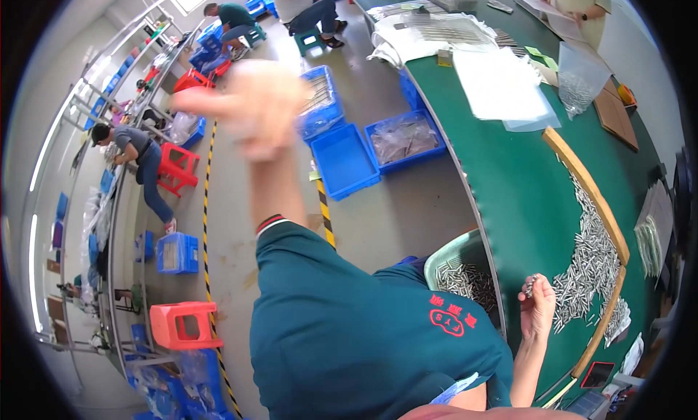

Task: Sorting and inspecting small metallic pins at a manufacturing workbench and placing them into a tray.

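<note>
My right hand [538, 307] is closed around a few small metal pins [531, 283], just over the green table [502, 202]. Next to it a big heap of the same silvery pins [582, 274] spreads over the tabletop, bordered on the far side by wooden strips [600, 209]. My left hand [265, 107] is raised out to the left, away from the table. It is badly blurred; one finger or thumb points left, and the other fingers cannot be made out. A pale green basin [440, 264] with more pins sits against my body below the table edge.
Blue crates [345, 162] stand on the floor left of the table. White sheets [483, 82] and a clear bag of pins [578, 85] lie farther up the tabletop. A red stool [185, 325] stands at left. Several people sit or stand farther off, one across the table [582, 13].
</note>
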`<action>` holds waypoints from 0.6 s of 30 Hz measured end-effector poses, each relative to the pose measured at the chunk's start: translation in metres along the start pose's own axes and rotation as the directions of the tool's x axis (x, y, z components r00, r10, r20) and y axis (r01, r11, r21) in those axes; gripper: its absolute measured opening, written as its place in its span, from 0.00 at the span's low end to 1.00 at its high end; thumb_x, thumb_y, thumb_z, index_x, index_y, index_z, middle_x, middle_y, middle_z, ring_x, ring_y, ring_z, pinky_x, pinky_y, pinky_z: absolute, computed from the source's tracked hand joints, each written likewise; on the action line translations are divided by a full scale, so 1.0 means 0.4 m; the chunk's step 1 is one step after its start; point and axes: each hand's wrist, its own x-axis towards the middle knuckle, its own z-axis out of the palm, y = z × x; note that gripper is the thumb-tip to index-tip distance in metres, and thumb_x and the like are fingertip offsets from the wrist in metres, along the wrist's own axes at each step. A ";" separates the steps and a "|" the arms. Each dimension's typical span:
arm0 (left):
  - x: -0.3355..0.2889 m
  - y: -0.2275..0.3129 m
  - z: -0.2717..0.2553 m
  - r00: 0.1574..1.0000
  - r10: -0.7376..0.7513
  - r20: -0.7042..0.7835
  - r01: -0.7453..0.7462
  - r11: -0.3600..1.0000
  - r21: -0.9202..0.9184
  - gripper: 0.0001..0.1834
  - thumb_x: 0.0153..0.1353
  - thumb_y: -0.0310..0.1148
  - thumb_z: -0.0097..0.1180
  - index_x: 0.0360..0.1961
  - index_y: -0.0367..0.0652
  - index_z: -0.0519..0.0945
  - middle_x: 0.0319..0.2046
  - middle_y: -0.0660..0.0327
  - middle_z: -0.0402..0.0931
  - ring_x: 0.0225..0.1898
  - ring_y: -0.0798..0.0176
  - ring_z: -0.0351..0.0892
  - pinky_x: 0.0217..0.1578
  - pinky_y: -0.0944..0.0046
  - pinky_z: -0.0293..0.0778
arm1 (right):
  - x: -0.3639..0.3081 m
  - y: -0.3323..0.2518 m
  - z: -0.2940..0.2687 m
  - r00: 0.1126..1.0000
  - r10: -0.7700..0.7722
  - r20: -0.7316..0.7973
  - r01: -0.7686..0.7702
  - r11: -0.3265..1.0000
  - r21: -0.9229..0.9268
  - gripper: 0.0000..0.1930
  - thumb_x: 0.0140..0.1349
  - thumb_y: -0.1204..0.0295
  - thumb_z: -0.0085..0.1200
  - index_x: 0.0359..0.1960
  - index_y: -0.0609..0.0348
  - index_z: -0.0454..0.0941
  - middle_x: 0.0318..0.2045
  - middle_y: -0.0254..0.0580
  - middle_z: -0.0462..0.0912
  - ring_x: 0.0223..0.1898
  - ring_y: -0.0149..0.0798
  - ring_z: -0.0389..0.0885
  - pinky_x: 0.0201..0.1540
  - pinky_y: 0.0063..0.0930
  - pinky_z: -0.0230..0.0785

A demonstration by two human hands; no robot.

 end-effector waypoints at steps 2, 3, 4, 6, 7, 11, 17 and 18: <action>0.110 0.246 0.075 0.848 -0.241 0.472 0.192 0.970 0.152 0.29 0.62 0.57 0.43 0.43 0.42 0.78 0.35 0.61 0.81 0.39 0.66 0.80 0.46 0.67 0.72 | 0.012 -0.006 -0.027 0.996 0.027 0.088 -0.024 0.999 -0.043 0.08 0.61 0.68 0.54 0.36 0.58 0.73 0.29 0.32 0.75 0.26 0.24 0.71 0.25 0.16 0.67; 0.106 0.320 0.107 0.837 -0.345 0.424 0.270 0.935 0.229 0.26 0.64 0.54 0.43 0.44 0.42 0.77 0.40 0.62 0.80 0.43 0.65 0.79 0.48 0.66 0.71 | 0.015 -0.001 -0.031 0.996 0.029 0.079 -0.025 0.999 -0.045 0.08 0.60 0.67 0.54 0.36 0.57 0.73 0.29 0.31 0.75 0.27 0.24 0.71 0.25 0.16 0.67; 0.091 0.372 0.145 0.875 -0.370 0.312 0.281 0.913 0.296 0.23 0.64 0.52 0.45 0.43 0.42 0.78 0.39 0.61 0.81 0.42 0.65 0.80 0.48 0.66 0.71 | 0.016 0.000 -0.033 0.997 0.030 0.076 -0.026 0.998 -0.051 0.08 0.60 0.67 0.55 0.36 0.57 0.73 0.29 0.31 0.75 0.27 0.24 0.72 0.25 0.16 0.67; 0.037 0.409 0.261 0.974 -0.146 -0.172 0.204 0.896 0.395 0.17 0.61 0.46 0.53 0.28 0.43 0.81 0.23 0.64 0.82 0.26 0.68 0.82 0.34 0.70 0.75 | 0.017 0.005 -0.042 0.997 0.034 0.069 -0.029 0.998 -0.062 0.08 0.60 0.67 0.55 0.36 0.57 0.73 0.29 0.31 0.76 0.27 0.24 0.72 0.26 0.16 0.67; 0.021 0.428 0.304 0.959 0.006 -0.283 0.107 0.918 0.383 0.15 0.57 0.43 0.57 0.21 0.44 0.80 0.19 0.65 0.81 0.20 0.69 0.81 0.27 0.72 0.74 | 0.021 0.005 -0.044 0.997 0.038 0.070 -0.033 0.997 -0.072 0.08 0.60 0.67 0.55 0.36 0.57 0.73 0.30 0.31 0.76 0.27 0.24 0.72 0.26 0.15 0.67; -0.029 0.528 0.407 0.908 0.188 -0.376 -0.017 0.911 0.413 0.09 0.52 0.37 0.60 0.21 0.45 0.80 0.18 0.66 0.81 0.19 0.71 0.80 0.26 0.73 0.74 | 0.029 0.006 -0.058 0.996 0.043 0.085 -0.036 0.997 -0.073 0.06 0.61 0.70 0.53 0.36 0.58 0.73 0.29 0.31 0.75 0.26 0.23 0.72 0.26 0.17 0.68; -0.020 0.589 0.480 0.811 0.441 -0.385 -0.245 0.853 0.461 0.04 0.48 0.32 0.62 0.21 0.45 0.81 0.18 0.68 0.80 0.18 0.74 0.79 0.26 0.75 0.73 | 0.022 0.017 -0.052 0.985 0.041 0.170 -0.017 0.989 -0.144 0.07 0.61 0.68 0.54 0.34 0.57 0.74 0.27 0.29 0.75 0.26 0.21 0.72 0.26 0.15 0.68; -0.012 0.588 0.477 0.815 0.442 -0.376 -0.251 0.853 0.457 0.04 0.48 0.32 0.62 0.21 0.45 0.81 0.18 0.68 0.80 0.18 0.74 0.79 0.26 0.75 0.73 | 0.023 0.018 -0.053 0.985 0.031 0.170 -0.005 0.989 -0.151 0.07 0.61 0.68 0.54 0.34 0.57 0.74 0.27 0.29 0.75 0.25 0.21 0.72 0.26 0.15 0.68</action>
